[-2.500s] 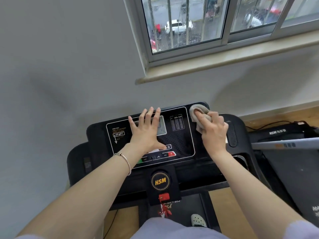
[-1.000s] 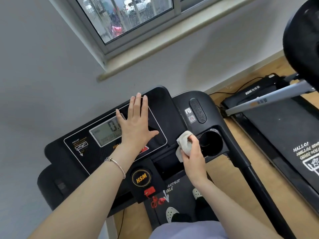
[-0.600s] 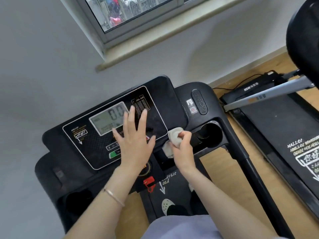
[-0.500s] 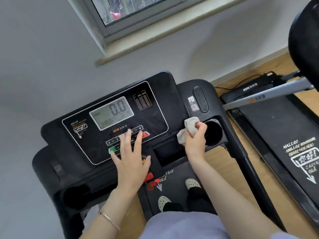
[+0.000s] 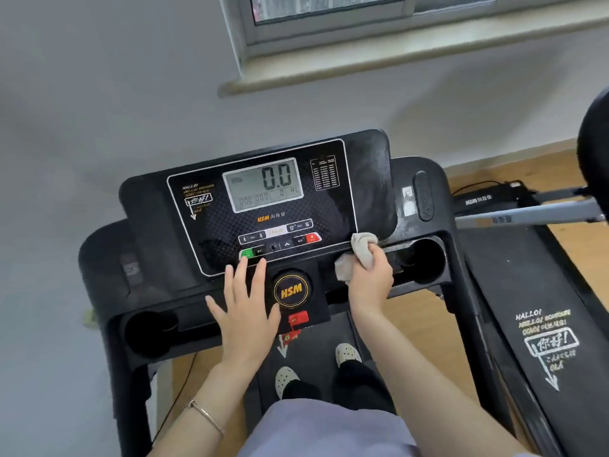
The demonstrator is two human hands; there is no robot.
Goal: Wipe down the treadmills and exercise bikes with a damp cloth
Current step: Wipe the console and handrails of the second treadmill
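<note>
The left hand [image 5: 245,311], flat and released, has slid down to the 6 o'clock edge of the console [image 5: 148,209], freeing the panel [image 5: 214,235], at whose 5 o'clock corner the right hand [image 5: 370,282] grasps the cloth [image 5: 361,255], wiping on

Wearer: thin metal bracelet [image 5: 206,415] on left wrist; pale lilac-grey garment [image 5: 329,430] at waist; black legwear [image 5: 357,380]; white perforated clogs [image 5: 286,377].
</note>
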